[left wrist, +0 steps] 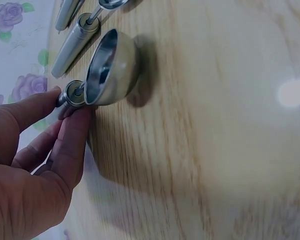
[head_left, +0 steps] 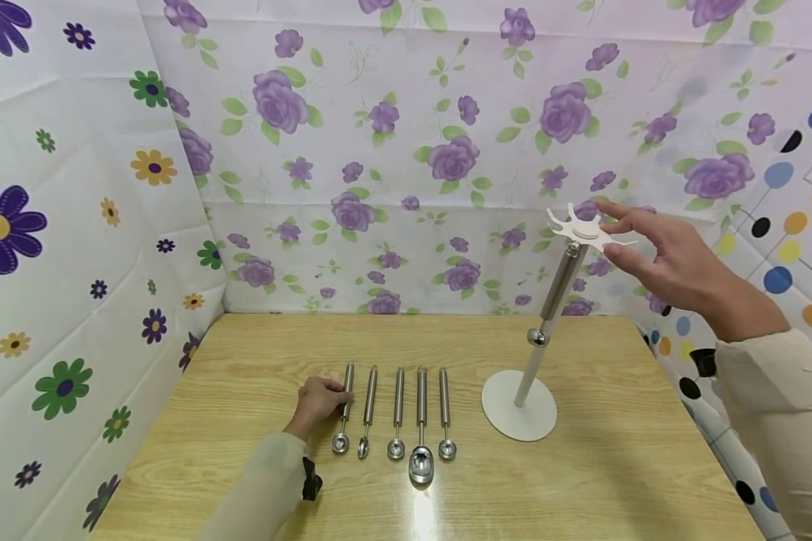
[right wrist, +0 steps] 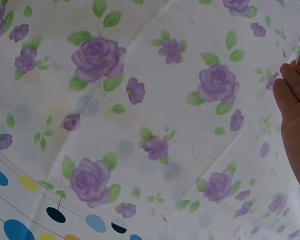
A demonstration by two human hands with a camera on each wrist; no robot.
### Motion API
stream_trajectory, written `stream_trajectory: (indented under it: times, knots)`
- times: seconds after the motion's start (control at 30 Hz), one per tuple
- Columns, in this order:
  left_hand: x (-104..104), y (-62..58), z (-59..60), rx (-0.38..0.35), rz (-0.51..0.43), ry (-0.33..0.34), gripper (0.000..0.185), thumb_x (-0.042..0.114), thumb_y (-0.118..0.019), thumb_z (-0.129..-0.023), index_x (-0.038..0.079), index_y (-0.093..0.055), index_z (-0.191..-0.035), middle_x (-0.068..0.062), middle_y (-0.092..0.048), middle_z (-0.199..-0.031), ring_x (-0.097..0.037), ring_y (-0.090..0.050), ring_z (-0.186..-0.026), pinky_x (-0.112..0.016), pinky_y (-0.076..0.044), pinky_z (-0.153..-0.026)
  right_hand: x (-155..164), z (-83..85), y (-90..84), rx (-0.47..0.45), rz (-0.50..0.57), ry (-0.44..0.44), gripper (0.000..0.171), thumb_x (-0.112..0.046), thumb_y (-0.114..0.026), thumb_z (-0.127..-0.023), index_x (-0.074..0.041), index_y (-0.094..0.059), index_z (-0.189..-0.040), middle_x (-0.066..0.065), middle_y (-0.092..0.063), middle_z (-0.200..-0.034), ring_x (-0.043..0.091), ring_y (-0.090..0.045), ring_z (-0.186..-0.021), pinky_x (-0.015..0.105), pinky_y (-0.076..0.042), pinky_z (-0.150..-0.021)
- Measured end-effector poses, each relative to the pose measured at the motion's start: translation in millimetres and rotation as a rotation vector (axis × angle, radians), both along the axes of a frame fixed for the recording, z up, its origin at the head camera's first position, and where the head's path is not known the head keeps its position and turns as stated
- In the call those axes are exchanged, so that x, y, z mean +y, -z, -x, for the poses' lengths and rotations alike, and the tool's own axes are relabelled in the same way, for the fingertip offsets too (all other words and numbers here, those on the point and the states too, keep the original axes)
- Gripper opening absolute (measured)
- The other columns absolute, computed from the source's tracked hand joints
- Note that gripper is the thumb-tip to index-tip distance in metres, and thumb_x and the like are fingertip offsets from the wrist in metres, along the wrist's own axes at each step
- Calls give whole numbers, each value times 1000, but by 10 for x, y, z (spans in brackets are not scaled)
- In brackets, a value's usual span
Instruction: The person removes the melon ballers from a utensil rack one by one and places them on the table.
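Note:
On the left of the wooden table my left hand (head_left: 321, 402) pinches the steel handle of the leftmost scoop (head_left: 340, 442) between thumb and fingers. In the left wrist view that scoop's deep round bowl (left wrist: 115, 70) sits just beyond the fingertips of the left hand (left wrist: 45, 165). Up at the right, my right hand (head_left: 677, 255) holds the edge of the white hooked top of a utensil stand (head_left: 586, 231) with thumb and fingers. From one hook hangs a steel utensil (head_left: 560, 282) with a round head. The right wrist view catches only part of the right hand (right wrist: 297, 110).
Right of the held scoop lie several steel utensils in a row, among them a narrow-headed one (head_left: 371, 398), a small scoop (head_left: 395, 449) and a larger oval spoon (head_left: 421, 466). The stand's round white base (head_left: 501, 413) rests on the table (head_left: 602, 481). Flowered cloth (head_left: 379, 263) backs it.

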State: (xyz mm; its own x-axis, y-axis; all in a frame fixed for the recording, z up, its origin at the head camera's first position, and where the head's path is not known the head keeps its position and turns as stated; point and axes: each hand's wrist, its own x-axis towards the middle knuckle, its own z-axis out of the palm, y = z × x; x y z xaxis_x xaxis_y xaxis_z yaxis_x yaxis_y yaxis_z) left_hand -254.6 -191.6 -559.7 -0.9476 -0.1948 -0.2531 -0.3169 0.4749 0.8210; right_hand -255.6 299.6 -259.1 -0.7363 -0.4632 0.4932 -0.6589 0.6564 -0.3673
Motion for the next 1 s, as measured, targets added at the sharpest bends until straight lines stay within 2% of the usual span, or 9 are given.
stream_trajectory:
  times: [0.17, 0.23, 0.43, 0.63, 0.83, 0.9, 1.0]
  knots:
    - [11, -16, 7, 12, 8, 7, 16, 6, -81, -84, -5, -74, -93, -8, -71, -75, -13, -66, -63, -29, -57, -59, -3, -7, -12, -7, -7, 6, 23, -20, -58, -101, -2, -61, -115, 4, -43, -154, 29, -36, -142, 67, -27, -110]
    - [13, -20, 6, 19, 14, 12, 15, 6, -80, -84, -6, -74, -92, -8, -71, -75, -14, -66, -63, -30, -57, -59, -5, -10, -14, -10, -7, 4, 23, -20, -58, -102, -2, -61, -115, 4, -43, -155, 31, -36, -142, 67, -27, -111]
    - [15, -15, 1, 2, 35, 14, 16, 8, -81, -83, -4, -75, -93, -7, -72, -76, -13, -65, -63, -27, -55, -57, -5, -14, -10, -7, -4, -1, 22, -19, -58, -102, -2, -61, -115, 4, -43, -154, 24, -36, -143, 67, -27, -111]
    - [-14, -9, -10, 0, 67, 37, 19, 9, -80, -85, -5, -76, -97, -7, -72, -78, -14, -66, -63, -28, -55, -57, -4, -11, -4, -7, 0, -2, 21, -19, -58, -101, -3, -61, -115, 4, -43, -155, 24, -36, -143, 67, -27, -110]
    - [-21, -19, -19, -18, 76, 47, 22, 10, -79, -85, -5, -75, -100, -8, -73, -76, -14, -67, -63, -30, -57, -58, -2, -5, 3, 3, 2, -2, 22, -19, -58, -101, -3, -61, -115, 3, -43, -154, 12, -35, -142, 66, -28, -111]
    - [-21, -26, -21, -23, 73, 45, 21, 11, -80, -85, -4, -76, -99, -7, -72, -76, -15, -67, -64, -30, -57, -58, -3, -5, 2, 3, 3, -3, 22, -19, -58, -101, -3, -61, -115, 4, -43, -154, 13, -35, -142, 66, -28, -111]
    - [-33, -46, -29, -22, 82, 46, 20, 13, -81, -84, -3, -77, -96, -7, -72, -75, -17, -67, -66, -30, -55, -59, -3, -7, 2, -1, 0, -2, 22, -19, -58, -101, -3, -61, -115, 4, -43, -154, 20, -36, -142, 66, -28, -110]
